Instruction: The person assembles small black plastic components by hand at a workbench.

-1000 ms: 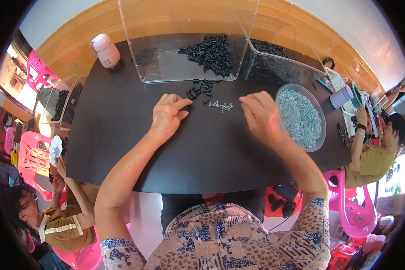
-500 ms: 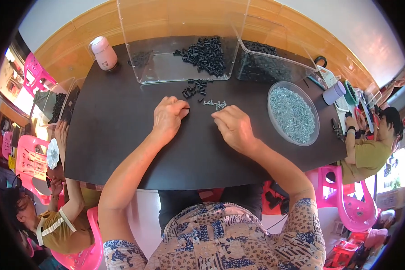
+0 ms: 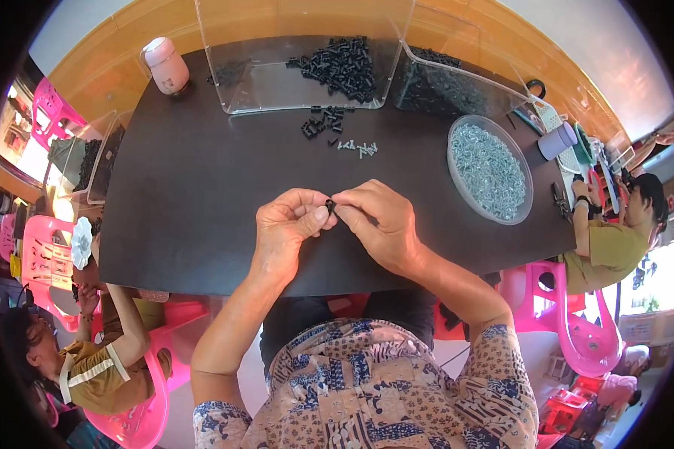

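Observation:
Over the near half of the dark table, my two hands meet at the fingertips. Thumb and forefinger of my left hand point(image 3: 281, 221) pinch a small black plastic fitting point(image 3: 329, 205). My right hand point(image 3: 382, 224) is closed in a pinch right against that fitting; whatever lies between its fingers is hidden. Beyond the hands lies a small group of silver screws point(image 3: 361, 149). Just behind them is a loose cluster of black plastic fittings point(image 3: 323, 121). A round clear tub point(image 3: 529, 196) full of silver screws point(image 3: 490, 170) stands to the right.
At the back, a clear box point(image 3: 254, 109) holds a heap of black fittings; another clear bin point(image 3: 468, 93) adjoins it. A pink flask point(image 3: 167, 69) stands far left, a purple cup point(image 3: 557, 142) and pliers point(image 3: 560, 200) at right. People sit on both sides.
Both hands have drawn back toward me and come together; before, they were apart near the screws and fittings. The black fitting now shows in my left fingers. The view has shifted slightly.

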`<state>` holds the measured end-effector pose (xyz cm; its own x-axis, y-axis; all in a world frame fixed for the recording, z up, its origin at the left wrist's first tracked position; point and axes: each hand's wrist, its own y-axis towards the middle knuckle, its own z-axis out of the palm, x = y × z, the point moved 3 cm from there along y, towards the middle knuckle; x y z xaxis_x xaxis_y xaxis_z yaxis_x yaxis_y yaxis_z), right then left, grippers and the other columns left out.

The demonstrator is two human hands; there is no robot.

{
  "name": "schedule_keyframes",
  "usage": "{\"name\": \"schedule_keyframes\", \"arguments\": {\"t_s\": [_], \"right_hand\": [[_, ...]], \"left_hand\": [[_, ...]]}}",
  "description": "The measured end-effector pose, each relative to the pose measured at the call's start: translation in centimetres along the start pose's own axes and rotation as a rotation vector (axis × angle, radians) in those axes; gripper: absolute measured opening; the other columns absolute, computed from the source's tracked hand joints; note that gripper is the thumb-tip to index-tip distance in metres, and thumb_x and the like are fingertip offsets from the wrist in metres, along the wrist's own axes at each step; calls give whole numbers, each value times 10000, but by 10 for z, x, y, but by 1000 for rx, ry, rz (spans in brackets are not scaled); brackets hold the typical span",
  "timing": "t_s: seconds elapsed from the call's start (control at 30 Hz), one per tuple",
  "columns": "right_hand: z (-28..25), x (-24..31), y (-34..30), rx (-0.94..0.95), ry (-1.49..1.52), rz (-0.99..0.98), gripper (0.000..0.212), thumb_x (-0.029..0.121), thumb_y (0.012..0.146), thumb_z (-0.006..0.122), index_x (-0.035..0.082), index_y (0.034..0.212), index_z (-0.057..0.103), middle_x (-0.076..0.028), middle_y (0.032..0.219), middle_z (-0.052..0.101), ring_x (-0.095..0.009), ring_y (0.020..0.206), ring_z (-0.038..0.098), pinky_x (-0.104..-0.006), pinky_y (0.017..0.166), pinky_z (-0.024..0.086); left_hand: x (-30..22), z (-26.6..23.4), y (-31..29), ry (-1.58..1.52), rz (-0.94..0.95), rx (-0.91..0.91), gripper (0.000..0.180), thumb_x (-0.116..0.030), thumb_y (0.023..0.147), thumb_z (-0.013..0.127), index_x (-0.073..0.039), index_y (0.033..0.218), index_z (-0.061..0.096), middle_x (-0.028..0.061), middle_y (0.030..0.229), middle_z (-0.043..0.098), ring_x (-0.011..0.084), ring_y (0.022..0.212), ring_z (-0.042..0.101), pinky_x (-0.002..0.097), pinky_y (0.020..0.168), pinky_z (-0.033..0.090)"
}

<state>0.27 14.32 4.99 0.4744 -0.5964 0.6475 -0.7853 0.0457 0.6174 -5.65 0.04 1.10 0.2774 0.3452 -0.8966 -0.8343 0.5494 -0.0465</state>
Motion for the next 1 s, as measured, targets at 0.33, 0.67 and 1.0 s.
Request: {"name": "schedule_keyframes", "arguments": {"t_s": [0.33, 0.67, 1.0], "right_hand": [[2, 9, -15, 26, -226, -221, 209, -45, 692, 638, -10, 897, 625, -99, 760, 602, -248, 638, 550, -337, 566, 459], [-20, -78, 10, -85, -517, 70, 109, 66, 709, 682, 16, 795, 638, -106, 708, 595, -264, 670, 572, -371, 608, 454], [10, -94, 24, 24, -826, 10, 172, 121, 671, 708, 33, 662, 561, -132, 691, 580, -289, 671, 570, -391, 603, 454]], "left_hand": [[9, 4, -18, -2, -21, -89, 117, -44, 825, 644, 18, 923, 634, 56, 756, 640, 103, 669, 574, 204, 602, 434], [27, 2, -19, 76, 25, -36, 189, -169, 850, 652, -8, 948, 627, 16, 797, 631, 82, 715, 572, 197, 644, 427], [30, 1, -23, 57, 41, -23, 195, -163, 849, 654, -2, 955, 627, 26, 800, 636, 86, 734, 575, 200, 679, 438]]}}
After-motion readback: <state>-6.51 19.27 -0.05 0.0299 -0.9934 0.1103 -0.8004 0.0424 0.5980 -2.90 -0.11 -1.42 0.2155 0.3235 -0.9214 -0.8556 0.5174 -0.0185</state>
